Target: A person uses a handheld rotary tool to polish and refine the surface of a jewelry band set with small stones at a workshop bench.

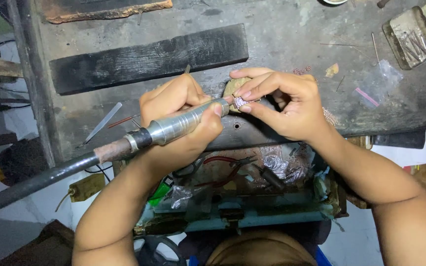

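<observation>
Silver tool (186, 123) sits tight in the left hand (178, 116), held like a pencil so its tip stays steady. The right hand (282, 103) pinches a small sparkly piece (239, 102), maybe a ring, against a wooden peg (232, 87) at the near edge of the workbench (282, 34).

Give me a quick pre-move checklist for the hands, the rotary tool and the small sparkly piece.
1. Left hand wrapped around the rotary tool: ok.
2. Right hand pinching the sparkly piece between fingertips: ok.
3. Tool tip meeting the piece: cannot tell, fingers hide the contact.
4. Piece backed by the tan block on the bench: ok.
5. Hose free of kinks where visible: ok.
6. Tool spinning: cannot tell.
</observation>
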